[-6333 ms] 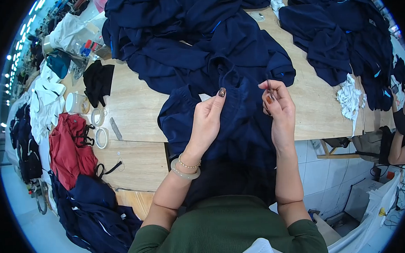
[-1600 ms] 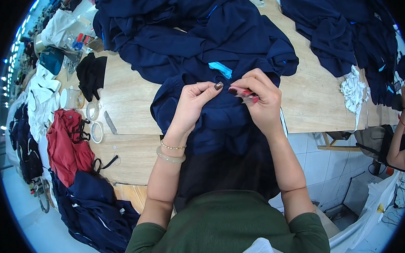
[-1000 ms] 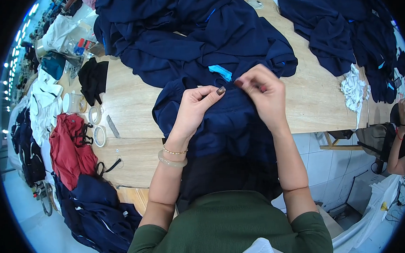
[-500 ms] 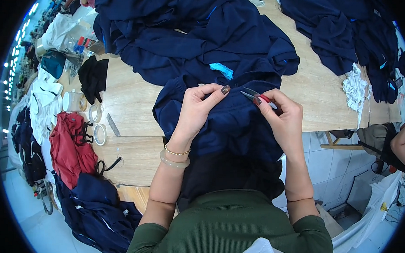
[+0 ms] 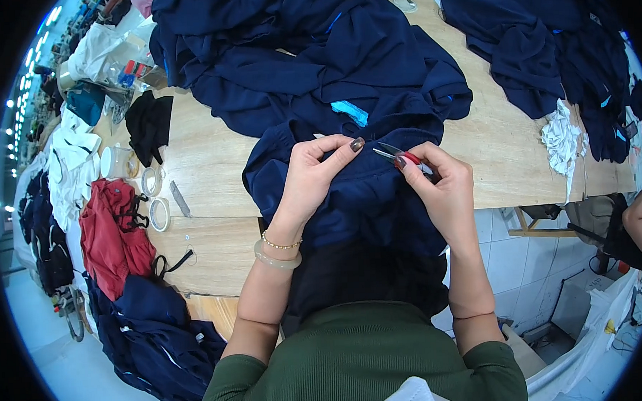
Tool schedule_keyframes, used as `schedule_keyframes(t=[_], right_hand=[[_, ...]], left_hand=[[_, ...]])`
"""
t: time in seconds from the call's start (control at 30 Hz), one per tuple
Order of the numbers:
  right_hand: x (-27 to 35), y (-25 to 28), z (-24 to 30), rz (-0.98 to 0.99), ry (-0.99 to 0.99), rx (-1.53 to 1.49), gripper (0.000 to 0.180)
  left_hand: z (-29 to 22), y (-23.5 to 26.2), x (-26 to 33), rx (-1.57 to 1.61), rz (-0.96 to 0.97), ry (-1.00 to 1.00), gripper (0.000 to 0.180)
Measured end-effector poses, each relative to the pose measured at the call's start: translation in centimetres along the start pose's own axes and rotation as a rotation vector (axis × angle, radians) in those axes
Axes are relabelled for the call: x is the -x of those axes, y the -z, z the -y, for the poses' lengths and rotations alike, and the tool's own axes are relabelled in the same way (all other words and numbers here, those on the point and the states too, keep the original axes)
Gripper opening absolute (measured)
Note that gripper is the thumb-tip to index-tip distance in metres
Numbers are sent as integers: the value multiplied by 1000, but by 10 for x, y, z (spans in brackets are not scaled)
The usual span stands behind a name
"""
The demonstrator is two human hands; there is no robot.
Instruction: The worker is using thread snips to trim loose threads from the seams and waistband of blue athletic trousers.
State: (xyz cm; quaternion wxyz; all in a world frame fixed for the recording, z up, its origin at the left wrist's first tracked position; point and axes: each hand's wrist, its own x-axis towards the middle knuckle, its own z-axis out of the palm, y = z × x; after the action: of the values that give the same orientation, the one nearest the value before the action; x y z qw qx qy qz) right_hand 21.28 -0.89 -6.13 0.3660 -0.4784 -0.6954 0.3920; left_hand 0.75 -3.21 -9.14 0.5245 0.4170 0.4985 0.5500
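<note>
A navy blue garment [image 5: 349, 199] lies over the front edge of the wooden table [image 5: 205, 162] and hangs down toward me. My left hand [image 5: 313, 176] pinches a fold of its fabric between thumb and fingers. My right hand [image 5: 439, 188] holds small red-handled thread snips [image 5: 398, 155], blades pointing left toward the pinched spot. A light blue label [image 5: 349, 113] shows on the navy cloth just behind my hands.
Heaps of navy garments [image 5: 293, 51] cover the back of the table, more at the far right [image 5: 543, 47]. Tape rolls [image 5: 152, 197], a black cloth [image 5: 149, 122] and a red garment [image 5: 115, 234] sit at left. White scraps [image 5: 562, 140] lie right. Another person's arm [image 5: 640, 219] is at the right edge.
My hands came down from holding thread up in the air to the garment. My right hand drew back right from the label and now shows the snips.
</note>
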Motion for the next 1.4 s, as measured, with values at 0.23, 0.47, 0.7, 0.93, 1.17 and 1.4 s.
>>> schedule_keyframes(t=[0.23, 0.47, 0.7, 0.93, 1.17, 1.4], right_hand=[[-1, -2, 3, -5, -4, -22, 11], [-3, -7, 4, -34, 56, -5, 12], [-12, -17, -5, -59, 47, -256, 15], [-17, -13, -1, 63, -50, -203, 14], [-14, -14, 13, -65, 22, -113, 14], [-14, -11, 17, -67, 72, -127, 13]], left_hand=[[0, 1, 0, 3, -5, -1, 19], [-1, -2, 0, 10, 5, -17, 19], [2, 1, -1, -70, 13, 23, 18], [-28, -31, 29, -793, -378, -447, 28], [-3, -51, 19, -686, -383, -468, 24], [0, -51, 11, -598, -345, -451, 13]])
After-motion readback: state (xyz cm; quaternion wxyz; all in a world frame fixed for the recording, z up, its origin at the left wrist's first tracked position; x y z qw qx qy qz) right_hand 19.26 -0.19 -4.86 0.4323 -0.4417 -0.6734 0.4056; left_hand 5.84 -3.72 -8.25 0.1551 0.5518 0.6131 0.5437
